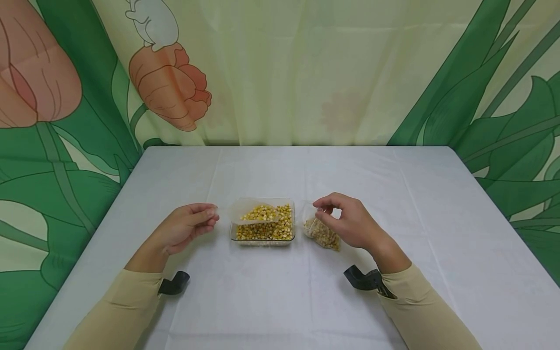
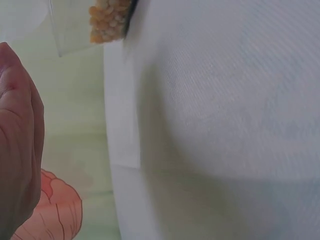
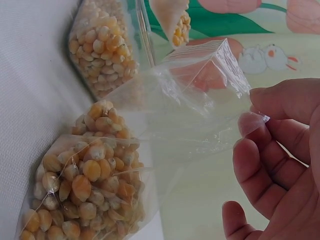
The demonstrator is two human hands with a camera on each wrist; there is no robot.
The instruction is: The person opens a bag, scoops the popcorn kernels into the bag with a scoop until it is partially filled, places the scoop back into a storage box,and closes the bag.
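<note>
My left hand [image 1: 185, 227] is left of the glass container [image 1: 262, 241], thumb against fingers, pinching the end of a translucent scoop [image 1: 238, 214]. The scoop carries corn kernels [image 1: 260, 212] above the container, which holds more kernels [image 1: 286, 221]. Its handle is so clear that it barely shows. On the other side, my right hand [image 1: 350, 221] pinches the upper edge of a clear plastic bag [image 3: 200, 95] between thumb and fingertip. Kernels [image 3: 82, 185] fill the bag's lower part, which rests on the table beside the container. The bag's mouth looks spread in the right wrist view.
A white cloth covers the table [image 1: 262, 301]. Behind it hangs a curtain [image 1: 280, 73] printed with flowers, leaves and a rabbit. Dark wrist-worn devices stick out from both sleeves, such as the one [image 1: 175, 283] at the left.
</note>
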